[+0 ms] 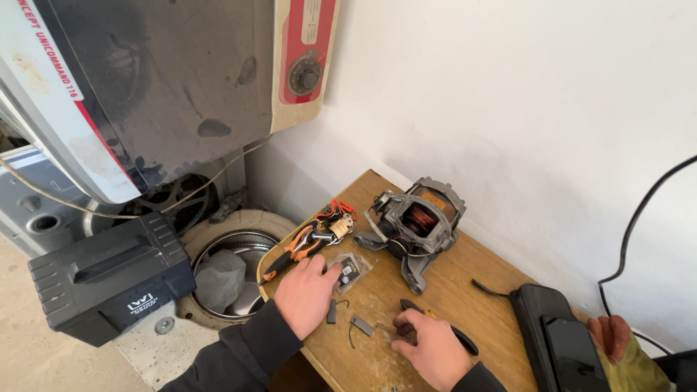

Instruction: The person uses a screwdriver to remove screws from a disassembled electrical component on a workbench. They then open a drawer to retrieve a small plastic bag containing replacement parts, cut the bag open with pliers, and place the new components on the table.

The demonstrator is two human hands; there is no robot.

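Observation:
My left hand (pixel 308 292) rests on the wooden table (pixel 465 283), fingers curled beside a small clear packet holding a dark part (pixel 350 269). Orange-handled pliers (pixel 292 253) lie just above that hand. My right hand (pixel 433 347) is closed around a black-handled tool (pixel 460 340) near the table's front edge. Two small dark parts with wire leads (pixel 361 326) lie between the hands. A grey electric motor with copper windings (pixel 415 222) sits at the far side of the table.
An opened washing machine (pixel 145 87) leans at the left, its steel drum (pixel 239 272) on the floor with a black tool case (pixel 109 279) beside it. A black case with a phone (pixel 563 341) and a glove (pixel 617 348) lie at the right. A black cable (pixel 639 218) hangs on the wall.

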